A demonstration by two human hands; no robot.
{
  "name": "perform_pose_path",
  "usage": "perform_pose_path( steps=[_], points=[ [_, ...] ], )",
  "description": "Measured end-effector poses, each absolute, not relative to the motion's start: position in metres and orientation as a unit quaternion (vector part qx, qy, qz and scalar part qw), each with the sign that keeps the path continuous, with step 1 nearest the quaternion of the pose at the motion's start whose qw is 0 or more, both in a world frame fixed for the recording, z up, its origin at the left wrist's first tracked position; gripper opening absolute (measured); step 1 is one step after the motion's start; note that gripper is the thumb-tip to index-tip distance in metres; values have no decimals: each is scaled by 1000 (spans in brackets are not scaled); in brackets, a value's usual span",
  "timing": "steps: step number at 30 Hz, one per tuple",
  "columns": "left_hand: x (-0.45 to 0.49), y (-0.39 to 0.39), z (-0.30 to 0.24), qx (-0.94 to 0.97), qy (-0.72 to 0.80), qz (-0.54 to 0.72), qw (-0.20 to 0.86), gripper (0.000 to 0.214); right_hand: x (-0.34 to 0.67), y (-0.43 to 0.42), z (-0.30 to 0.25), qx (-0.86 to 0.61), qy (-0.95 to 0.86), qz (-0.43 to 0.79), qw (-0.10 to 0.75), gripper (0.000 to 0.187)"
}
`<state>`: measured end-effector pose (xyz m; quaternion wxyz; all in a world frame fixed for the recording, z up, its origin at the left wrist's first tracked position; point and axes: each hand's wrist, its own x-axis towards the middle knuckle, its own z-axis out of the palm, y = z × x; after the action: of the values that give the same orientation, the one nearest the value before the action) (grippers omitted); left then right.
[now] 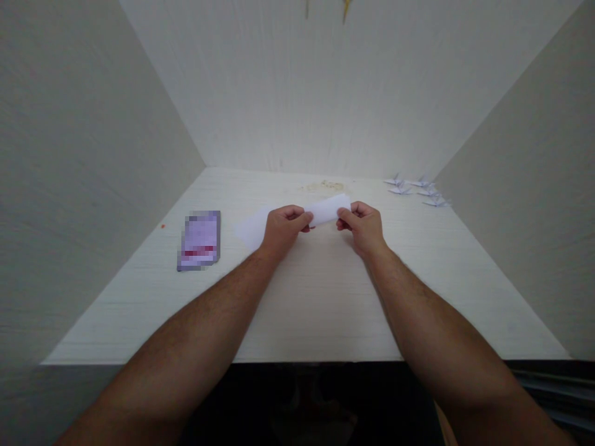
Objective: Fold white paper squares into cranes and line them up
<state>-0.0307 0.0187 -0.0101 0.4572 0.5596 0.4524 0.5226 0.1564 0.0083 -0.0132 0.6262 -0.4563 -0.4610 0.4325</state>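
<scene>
A folded white sheet of paper (326, 210) is held up above the table between my two hands, tilted so its right end sits higher. My left hand (286, 228) pinches its left end, thumb in front and fingers behind. At the right end, my right hand (364, 224) grips it the same way. Behind my left wrist, more white paper (251, 229) lies flat on the table, partly hidden by the hand.
The white table (316, 310) is enclosed by walls at the back and both sides. A blurred purple packet (201, 240) lies at left. Several folded paper cranes (418, 187) stand in the far right corner. A small orange spot (163, 226) marks the left edge.
</scene>
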Motion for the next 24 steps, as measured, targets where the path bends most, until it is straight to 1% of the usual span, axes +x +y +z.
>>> perform_pose_path(
  steps=[24],
  points=[
    [-32, 17, -4, 584, 464, 506, 434, 23, 157, 8, -13, -468, -473, 419, 618, 23]
  ],
)
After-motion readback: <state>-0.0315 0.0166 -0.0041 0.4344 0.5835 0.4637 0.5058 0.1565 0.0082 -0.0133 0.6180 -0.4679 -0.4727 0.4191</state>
